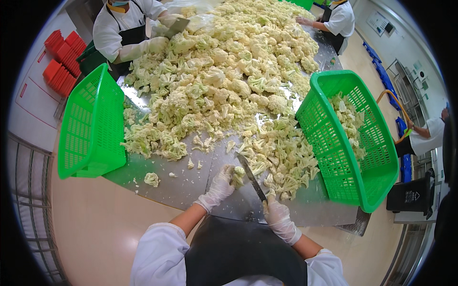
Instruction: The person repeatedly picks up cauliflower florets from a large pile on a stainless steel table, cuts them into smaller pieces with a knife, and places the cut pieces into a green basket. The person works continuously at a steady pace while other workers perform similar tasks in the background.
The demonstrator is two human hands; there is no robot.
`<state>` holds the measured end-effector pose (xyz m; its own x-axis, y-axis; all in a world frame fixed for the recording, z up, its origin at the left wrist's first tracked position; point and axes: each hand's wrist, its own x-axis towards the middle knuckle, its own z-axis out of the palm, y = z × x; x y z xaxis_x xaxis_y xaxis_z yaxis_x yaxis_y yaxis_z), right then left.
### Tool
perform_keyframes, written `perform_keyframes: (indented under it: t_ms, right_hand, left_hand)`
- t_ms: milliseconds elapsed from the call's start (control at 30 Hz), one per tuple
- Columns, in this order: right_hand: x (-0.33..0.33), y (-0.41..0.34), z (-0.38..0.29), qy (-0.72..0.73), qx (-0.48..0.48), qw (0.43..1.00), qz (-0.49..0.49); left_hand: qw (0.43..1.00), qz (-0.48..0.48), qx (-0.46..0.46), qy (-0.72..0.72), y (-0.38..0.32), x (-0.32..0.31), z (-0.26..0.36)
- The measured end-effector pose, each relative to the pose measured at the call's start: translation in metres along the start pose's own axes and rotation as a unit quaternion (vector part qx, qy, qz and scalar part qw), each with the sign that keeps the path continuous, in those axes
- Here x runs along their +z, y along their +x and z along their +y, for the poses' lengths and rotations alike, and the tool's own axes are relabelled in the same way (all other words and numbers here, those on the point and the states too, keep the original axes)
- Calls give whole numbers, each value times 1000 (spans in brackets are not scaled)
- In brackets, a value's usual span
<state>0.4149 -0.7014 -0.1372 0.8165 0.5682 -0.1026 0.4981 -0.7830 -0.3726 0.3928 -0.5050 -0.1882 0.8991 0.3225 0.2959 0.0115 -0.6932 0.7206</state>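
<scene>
My left hand (220,186), in a clear disposable glove, holds a small cauliflower floret (238,176) above the metal table (168,182). My right hand (278,216), gloved the same way, grips the handle of a long-bladed knife (252,178). Its blade slants up and to the left, beside the floret; whether they touch I cannot tell. Beyond both hands rises a large heap of cauliflower pieces (214,89). A smaller pile of cut florets (282,153) lies just past the knife, on the right. One loose floret (152,179) rests on the table at the left.
A green plastic basket (94,125) stands at the table's left edge. Another green basket (357,143), tilted and holding florets, is at the right. Across the heap, a co-worker (125,32) holds a cleaver (176,28); a second co-worker (336,25) reaches in at the upper right.
</scene>
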Motion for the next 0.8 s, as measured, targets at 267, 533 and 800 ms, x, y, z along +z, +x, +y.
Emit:
perform_keyframes:
  t_ms: [267, 533, 800]
  right_hand:
    - [4, 3, -3, -71, -25, 996, -37]
    - [5, 16, 2, -52, -2, 994, -96]
    - [-10, 12, 3, 27, -63, 997, -40]
  left_hand:
    - [991, -92, -96, -6, -4, 11, -9]
    - [996, -60, -55, -31, -7, 10, -7]
    - [991, 116, -69, -9, -12, -17, -34]
